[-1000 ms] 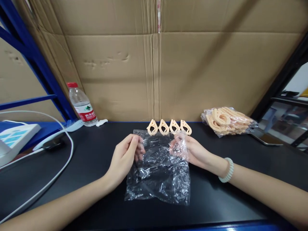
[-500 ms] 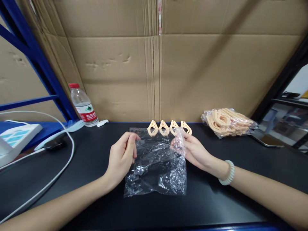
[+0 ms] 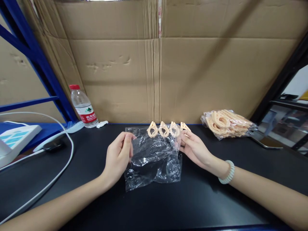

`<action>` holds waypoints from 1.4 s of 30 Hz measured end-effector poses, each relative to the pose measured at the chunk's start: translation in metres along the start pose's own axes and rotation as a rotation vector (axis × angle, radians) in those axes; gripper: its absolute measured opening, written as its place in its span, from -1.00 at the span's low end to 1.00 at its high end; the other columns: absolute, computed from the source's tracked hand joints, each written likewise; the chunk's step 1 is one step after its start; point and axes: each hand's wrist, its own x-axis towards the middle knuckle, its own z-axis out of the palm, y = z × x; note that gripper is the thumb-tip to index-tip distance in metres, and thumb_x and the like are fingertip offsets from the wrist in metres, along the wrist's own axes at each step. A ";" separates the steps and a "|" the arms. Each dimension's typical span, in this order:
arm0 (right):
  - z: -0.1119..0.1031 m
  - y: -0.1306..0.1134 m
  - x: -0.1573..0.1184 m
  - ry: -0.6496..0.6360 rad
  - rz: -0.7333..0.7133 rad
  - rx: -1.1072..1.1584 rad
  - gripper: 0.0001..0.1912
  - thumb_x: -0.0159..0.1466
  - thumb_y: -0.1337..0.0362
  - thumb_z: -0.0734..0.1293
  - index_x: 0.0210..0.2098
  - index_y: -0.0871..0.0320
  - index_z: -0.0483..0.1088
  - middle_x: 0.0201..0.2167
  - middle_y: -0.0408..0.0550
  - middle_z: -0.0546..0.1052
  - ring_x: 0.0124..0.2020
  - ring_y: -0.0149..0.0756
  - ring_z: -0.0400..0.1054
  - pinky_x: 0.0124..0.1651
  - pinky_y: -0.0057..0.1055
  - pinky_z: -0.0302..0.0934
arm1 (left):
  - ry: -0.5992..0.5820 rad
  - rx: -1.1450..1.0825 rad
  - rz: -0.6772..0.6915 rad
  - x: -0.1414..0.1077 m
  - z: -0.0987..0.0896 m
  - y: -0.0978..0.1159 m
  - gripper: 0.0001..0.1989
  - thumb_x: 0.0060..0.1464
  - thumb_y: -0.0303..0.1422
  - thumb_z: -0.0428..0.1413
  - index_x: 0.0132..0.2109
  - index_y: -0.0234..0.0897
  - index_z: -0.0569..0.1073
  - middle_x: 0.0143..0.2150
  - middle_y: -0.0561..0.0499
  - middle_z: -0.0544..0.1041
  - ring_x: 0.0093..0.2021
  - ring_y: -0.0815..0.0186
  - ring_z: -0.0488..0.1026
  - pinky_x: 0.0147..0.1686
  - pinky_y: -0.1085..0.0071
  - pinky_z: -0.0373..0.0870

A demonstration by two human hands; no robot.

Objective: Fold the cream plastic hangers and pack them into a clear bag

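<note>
A clear plastic bag [image 3: 154, 163] is stretched between my two hands above the black table. My left hand [image 3: 119, 150] is closed on its upper left edge. At the upper right edge, my right hand [image 3: 192, 147] pinches the film between thumb and fingers. Nothing shows inside the bag. Behind its top edge stand several beige, teardrop-shaped plastic pieces in a row, among them one at the left [image 3: 152, 129] and one beside it [image 3: 164, 130]. The rightmost piece [image 3: 184, 126] is partly hidden by my right hand.
Clear bags of beige plastic pieces [image 3: 228, 124] lie at the back right, near a flat metal-edged object [image 3: 267, 145]. A red-capped water bottle [image 3: 84, 107] stands at the back left. A white cable [image 3: 72, 150] loops over the black table [image 3: 216, 205]. Cardboard [image 3: 115, 80] closes off the back.
The bag's lower edge has risen a little and its right side has shifted left. My left hand has moved slightly left. Both hands keep hold of the bag.
</note>
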 end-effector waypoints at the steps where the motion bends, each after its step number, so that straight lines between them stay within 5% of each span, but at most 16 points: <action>1: 0.001 -0.001 0.000 0.000 -0.010 -0.002 -0.78 0.19 0.21 0.42 -0.40 0.11 0.27 -0.49 -0.24 0.37 -0.41 -0.41 0.30 -0.20 -0.33 0.25 | 0.000 -0.001 -0.004 0.000 0.000 0.000 -0.75 0.26 -0.19 -0.09 -0.31 -0.20 0.32 -0.70 0.22 0.24 -0.74 0.47 0.19 -0.71 0.58 0.12; 11: -0.004 -0.006 0.002 0.124 -0.078 -0.116 -0.74 0.19 0.12 0.40 -0.37 0.10 0.26 -0.53 -0.28 0.33 -0.57 -0.50 0.26 -0.45 -0.47 0.16 | -0.019 -0.035 -0.032 0.002 0.000 -0.002 -0.76 0.26 -0.18 -0.09 -0.26 -0.20 0.33 -0.70 0.23 0.21 -0.74 0.46 0.14 -0.74 0.59 0.06; 18: -0.009 -0.015 0.006 0.139 0.026 -0.113 -0.70 0.13 0.16 0.45 -0.25 0.12 0.32 -0.51 -0.24 0.41 -0.63 -0.52 0.20 -0.59 -0.53 0.05 | -0.061 -0.028 -0.062 0.010 -0.002 -0.012 -0.76 0.23 -0.18 -0.07 -0.32 -0.21 0.32 -0.70 0.22 0.26 -0.75 0.47 0.18 -0.73 0.58 0.09; 22: -0.017 -0.024 0.009 0.097 0.232 -0.040 -0.66 0.12 0.20 0.45 -0.17 0.15 0.33 -0.41 -0.11 0.51 -0.56 -0.47 0.29 -0.53 -0.52 0.15 | -0.098 -0.040 -0.129 0.015 0.000 -0.023 -0.74 0.21 -0.18 -0.07 -0.35 -0.23 0.31 -0.71 0.21 0.30 -0.76 0.47 0.19 -0.73 0.58 0.09; 26: -0.026 -0.032 0.007 -0.064 0.481 0.024 -0.59 0.11 0.22 0.46 -0.08 0.18 0.33 -0.34 -0.01 0.54 -0.28 -0.30 0.44 -0.18 -0.35 0.31 | -0.098 -0.060 -0.202 0.016 0.003 -0.031 -0.74 0.20 -0.18 -0.07 -0.37 -0.24 0.30 -0.71 0.20 0.32 -0.77 0.46 0.22 -0.74 0.58 0.08; 28: -0.028 -0.036 0.005 -0.140 0.474 -0.023 -0.46 0.10 0.32 0.46 0.05 0.10 0.28 -0.35 -0.12 0.50 -0.24 -0.29 0.45 -0.11 -0.27 0.31 | -0.111 -0.070 -0.222 0.015 0.003 -0.033 -0.74 0.19 -0.18 -0.07 -0.38 -0.24 0.29 -0.71 0.19 0.33 -0.77 0.47 0.23 -0.74 0.58 0.09; 31: -0.027 -0.038 0.000 -0.174 0.394 -0.162 -0.29 0.06 0.44 0.47 0.14 0.00 0.20 -0.40 -0.23 0.44 -0.40 -0.42 0.40 -0.28 -0.39 0.32 | -0.123 -0.057 -0.227 0.015 0.003 -0.035 -0.75 0.17 -0.17 -0.05 -0.35 -0.25 0.31 -0.70 0.18 0.34 -0.76 0.46 0.24 -0.74 0.58 0.08; 38: -0.024 -0.040 0.000 -0.109 0.309 -0.395 -0.46 0.01 0.40 0.49 -0.03 0.07 0.32 -0.41 -0.23 0.35 -0.45 -0.45 0.35 -0.50 -0.54 0.29 | -0.163 -0.016 -0.230 0.020 0.003 -0.039 -0.76 0.13 -0.19 -0.01 -0.23 -0.29 0.35 -0.69 0.18 0.34 -0.78 0.47 0.21 -0.75 0.58 0.05; 42: -0.019 -0.043 0.001 -0.021 0.252 -0.384 -0.40 0.03 0.31 0.49 0.04 0.06 0.27 -0.43 -0.22 0.39 -0.45 -0.44 0.35 -0.47 -0.51 0.31 | -0.175 -0.074 -0.142 0.025 -0.001 -0.028 -0.76 0.12 -0.19 0.03 -0.20 -0.29 0.33 -0.56 0.14 0.39 -0.71 0.46 0.28 -0.71 0.55 0.18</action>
